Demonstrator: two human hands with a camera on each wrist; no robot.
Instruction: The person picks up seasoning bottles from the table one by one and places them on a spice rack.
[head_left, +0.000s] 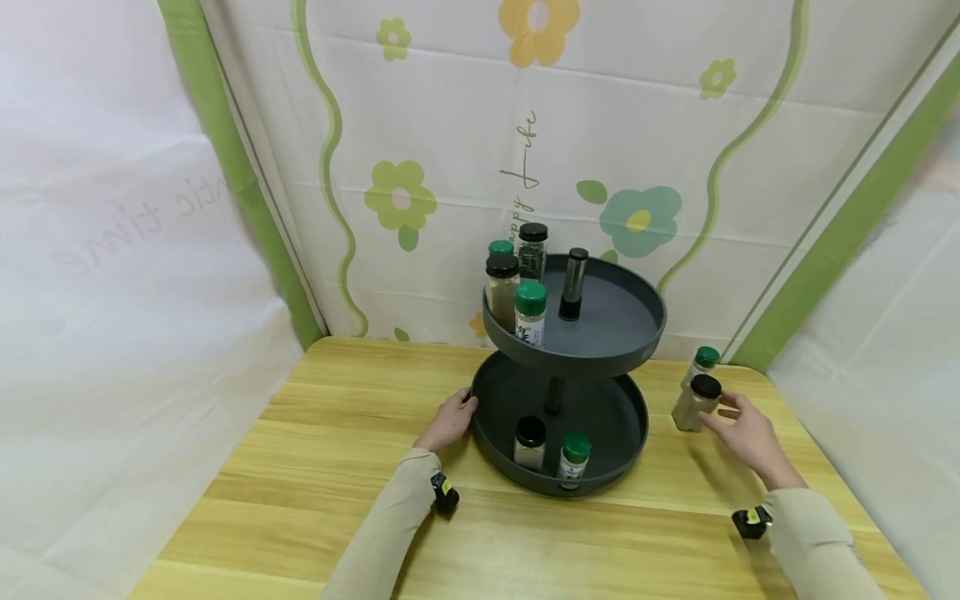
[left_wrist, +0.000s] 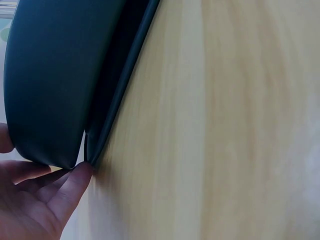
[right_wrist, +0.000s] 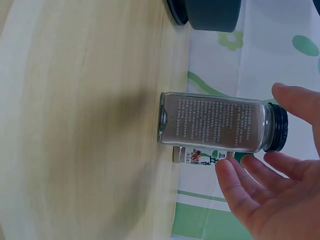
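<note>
A dark grey two-tier turntable rack [head_left: 573,363] stands on the table. My left hand [head_left: 450,421] holds the left edge of its lower tray, a thumb by the rim and fingertips at the underside in the left wrist view. At the right, my right hand [head_left: 748,435] has its thumb and fingers spread around a black-lidded square spice jar [right_wrist: 215,120] filled with brownish powder. A gap shows between thumb and lid in the right wrist view. Just behind that jar stands a green-capped spice bottle [head_left: 703,360], partly hidden by it.
On the upper tray's left side are several spice jars, including a green-capped bottle [head_left: 530,312] and a black-lidded jar of green flakes [head_left: 532,250]. The lower tray carries a black-lidded jar [head_left: 529,446] and a green-capped bottle [head_left: 574,458]. Printed curtains [head_left: 465,108] surround the wooden table [head_left: 337,433].
</note>
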